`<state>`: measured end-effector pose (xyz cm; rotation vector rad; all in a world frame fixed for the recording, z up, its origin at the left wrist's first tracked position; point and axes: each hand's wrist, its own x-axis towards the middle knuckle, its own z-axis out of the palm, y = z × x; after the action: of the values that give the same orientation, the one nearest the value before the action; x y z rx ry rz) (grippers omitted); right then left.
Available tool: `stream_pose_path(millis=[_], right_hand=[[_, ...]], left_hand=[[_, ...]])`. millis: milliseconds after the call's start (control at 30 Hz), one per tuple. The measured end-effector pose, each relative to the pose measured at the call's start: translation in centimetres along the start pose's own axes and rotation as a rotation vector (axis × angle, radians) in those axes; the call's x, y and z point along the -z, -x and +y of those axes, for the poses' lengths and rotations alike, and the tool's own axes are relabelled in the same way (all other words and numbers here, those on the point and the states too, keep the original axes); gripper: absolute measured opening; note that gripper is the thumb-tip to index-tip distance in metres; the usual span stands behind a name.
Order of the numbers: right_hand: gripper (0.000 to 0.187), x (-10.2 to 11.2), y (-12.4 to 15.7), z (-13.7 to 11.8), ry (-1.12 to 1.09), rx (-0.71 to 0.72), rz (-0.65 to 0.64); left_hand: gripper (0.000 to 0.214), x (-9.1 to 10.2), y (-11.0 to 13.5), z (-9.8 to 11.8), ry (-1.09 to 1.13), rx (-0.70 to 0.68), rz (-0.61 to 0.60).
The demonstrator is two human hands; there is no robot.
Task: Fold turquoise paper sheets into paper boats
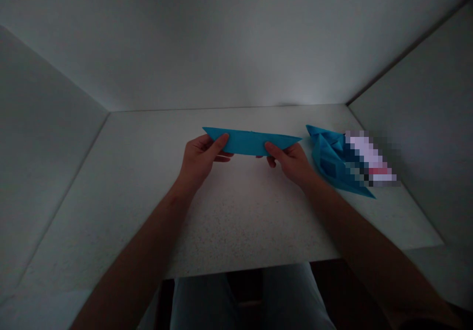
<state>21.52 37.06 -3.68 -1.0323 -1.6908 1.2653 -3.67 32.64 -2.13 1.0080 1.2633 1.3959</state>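
Observation:
A folded blue paper boat, flat and long with a pointed tip at each end, is held level above the table between my two hands. My left hand pinches its left end, thumb on the near face and fingers behind. At the right end my right hand grips it the same way, thumb on top and fingertips showing below the lower edge. The paper's far side is hidden from me.
To the right lies another folded blue paper boat, opened up more. Beside it is a blurred white and red item that I cannot make out. Pale walls enclose the speckled white table at the back and sides.

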Motion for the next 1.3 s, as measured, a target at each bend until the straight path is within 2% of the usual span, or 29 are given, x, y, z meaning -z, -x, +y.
stream_pose_path(millis=[200, 400, 567, 700, 867, 1133, 1200, 1300], right_hand=[[0.071, 0.8, 0.0, -0.1, 0.084, -0.005, -0.062], [0.088, 0.6, -0.1, 0.0, 0.027, -0.089, 0.037], [0.071, 0.3, -0.4, 0.1, -0.081, -0.062, 0.102], [0.079, 0.5, -0.6, 0.3, -0.172, -0.035, 0.136], [0.074, 0.8, -0.3, -0.1, -0.168, -0.011, 0.182], [0.069, 0.4, 0.0, -0.3, -0.283, 0.007, 0.073], [0.066, 0.5, -0.1, -0.4, -0.26, 0.018, 0.086], [0.058, 1.0, -0.2, -0.5, -0.127, 0.06, 0.171]], left_hand=[[0.059, 0.8, -0.8, -0.5, -0.025, -0.085, 0.032], [0.063, 0.8, -0.8, -0.4, -0.011, -0.088, 0.085], [0.066, 0.8, -0.9, -0.5, 0.01, -0.086, 0.108], [0.067, 1.1, -1.1, -0.7, -0.013, -0.081, 0.108], [0.059, 1.4, -1.1, -0.6, -0.039, -0.111, 0.089], [0.052, 1.6, -1.0, 0.1, -0.005, -0.167, 0.146], [0.05, 1.7, -1.1, 0.1, -0.024, -0.19, 0.165], [0.049, 1.9, -1.2, 0.1, -0.08, -0.223, 0.173]])
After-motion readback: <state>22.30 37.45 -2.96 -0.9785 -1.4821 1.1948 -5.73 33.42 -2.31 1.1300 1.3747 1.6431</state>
